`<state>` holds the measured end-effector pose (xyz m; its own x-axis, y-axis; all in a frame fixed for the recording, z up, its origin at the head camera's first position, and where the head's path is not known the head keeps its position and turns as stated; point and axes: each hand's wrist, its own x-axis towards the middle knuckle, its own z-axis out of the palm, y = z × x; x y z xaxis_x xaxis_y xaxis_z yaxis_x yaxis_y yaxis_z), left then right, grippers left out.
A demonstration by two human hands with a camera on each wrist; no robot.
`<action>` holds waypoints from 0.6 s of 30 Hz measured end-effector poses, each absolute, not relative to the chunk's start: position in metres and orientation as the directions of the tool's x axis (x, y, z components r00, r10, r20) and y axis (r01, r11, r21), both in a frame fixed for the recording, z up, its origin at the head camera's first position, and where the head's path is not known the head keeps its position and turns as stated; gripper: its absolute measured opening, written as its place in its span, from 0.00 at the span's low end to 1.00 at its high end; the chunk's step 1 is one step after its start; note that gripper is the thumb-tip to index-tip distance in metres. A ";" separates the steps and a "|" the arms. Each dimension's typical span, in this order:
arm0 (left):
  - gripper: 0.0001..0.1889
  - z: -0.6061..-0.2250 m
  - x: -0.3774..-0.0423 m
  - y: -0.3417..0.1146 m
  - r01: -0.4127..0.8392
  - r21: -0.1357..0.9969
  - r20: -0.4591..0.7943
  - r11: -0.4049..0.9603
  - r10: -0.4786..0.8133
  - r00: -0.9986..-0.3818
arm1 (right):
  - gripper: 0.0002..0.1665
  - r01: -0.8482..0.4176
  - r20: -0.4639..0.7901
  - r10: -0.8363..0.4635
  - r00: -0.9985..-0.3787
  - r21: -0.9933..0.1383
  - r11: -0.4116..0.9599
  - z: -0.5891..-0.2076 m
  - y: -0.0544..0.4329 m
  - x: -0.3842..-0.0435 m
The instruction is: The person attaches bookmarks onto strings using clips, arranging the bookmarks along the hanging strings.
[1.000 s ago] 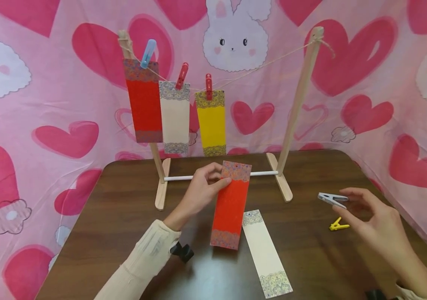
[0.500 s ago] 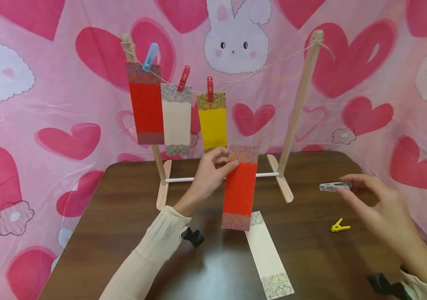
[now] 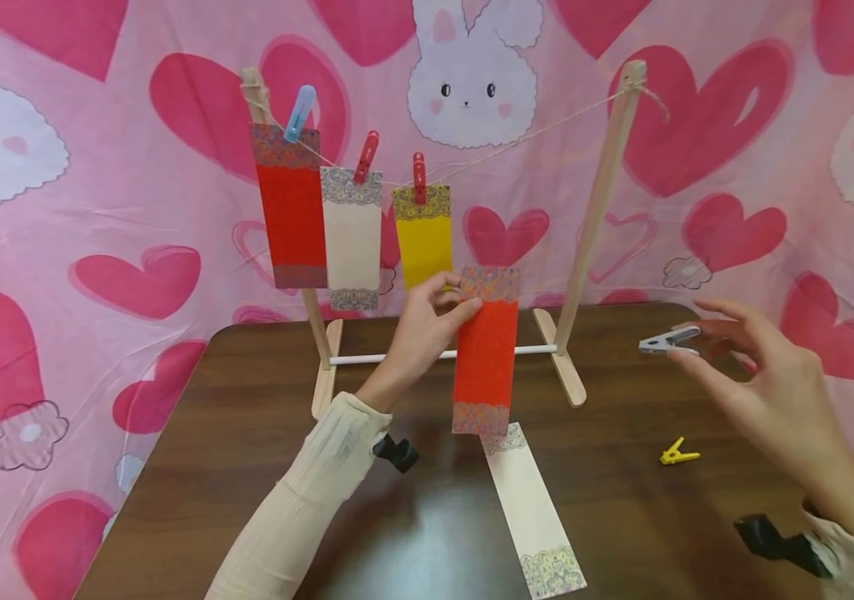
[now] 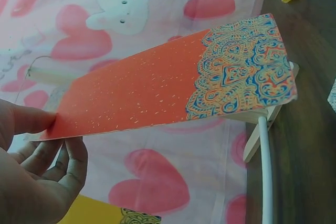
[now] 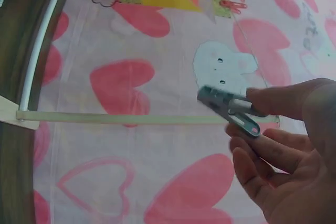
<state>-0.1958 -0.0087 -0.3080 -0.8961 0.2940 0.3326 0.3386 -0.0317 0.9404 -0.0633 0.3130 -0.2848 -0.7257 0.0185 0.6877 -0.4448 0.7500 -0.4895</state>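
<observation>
My left hand point(image 3: 427, 329) pinches a red card point(image 3: 485, 354) with patterned ends near its upper left edge, holding it upright above the table. In the left wrist view the thumb lies on the front of the red card point(image 4: 142, 87) and the fingers are behind. My right hand point(image 3: 771, 383) holds a grey clothespin point(image 3: 668, 340) between thumb and fingers, out to the right. The right wrist view shows this clothespin point(image 5: 226, 109) by its handle ends. A white card point(image 3: 535, 517) lies on the table, its top corner overlapped by the red card in the head view.
A string point(image 3: 531, 133) runs between two wooden posts point(image 3: 599, 217). From it hang a red card point(image 3: 292, 221) by a blue clothespin, and a white card point(image 3: 352, 242) and a yellow card point(image 3: 425, 246) by red ones. A yellow clothespin point(image 3: 679, 452) lies on the table at right.
My left hand has raised the red card up and to the right, partly covering the hanging yellow card. My right hand has lifted the grey clothespin higher.
</observation>
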 end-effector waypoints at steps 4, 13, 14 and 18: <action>0.08 -0.305 -0.199 -0.004 0.357 0.932 0.358 -0.057 0.284 -0.889 | 0.40 -0.479 0.683 0.060 -0.728 -0.569 0.669 -0.278 0.309 -0.067; 0.09 -0.295 -0.205 0.001 0.387 0.919 0.394 -0.079 0.269 -0.879 | 0.28 -0.561 0.731 0.035 -0.681 -0.552 0.616 -0.260 0.304 -0.081; 0.09 -0.294 -0.206 0.001 0.392 0.916 0.399 -0.080 0.267 -0.877 | 0.28 -0.567 0.735 0.025 -0.678 -0.544 0.618 -0.258 0.303 -0.083; 0.09 -0.290 -0.210 0.003 0.415 0.908 0.416 -0.062 0.258 -0.872 | 0.28 -0.570 0.738 0.002 -0.674 -0.522 0.634 -0.250 0.300 -0.089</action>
